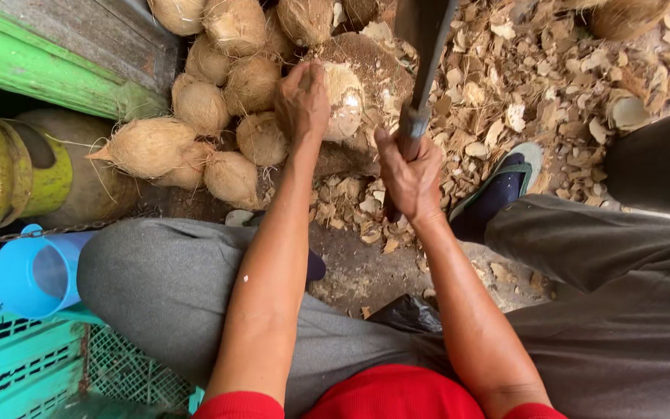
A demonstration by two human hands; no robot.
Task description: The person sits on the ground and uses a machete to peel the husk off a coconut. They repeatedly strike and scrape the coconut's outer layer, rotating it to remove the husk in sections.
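Husk-littered ground (552, 70): a round, partly peeled brown coconut (347, 97) sat under the left hand (302, 101).
Right hand (409, 174), just beside it, clenched a dark long-bladed knife (420, 62).

This is an outdoor work yard. A pile of husked coconuts (211, 101) sits on dirt ground, with dry shell chips (521, 77) right of it.

Bare dirt floor (366, 268), strewn with dry husk chips (521, 85) thickest toward upper right. Green-painted wooden plank (40, 70) along upper left, grey board above it. Blue plastic jug (29, 275) over a teal slatted crate (32, 361) at lower left. Dark bucket (657, 167) at right edge (rim cut off). Flat, even daylight.
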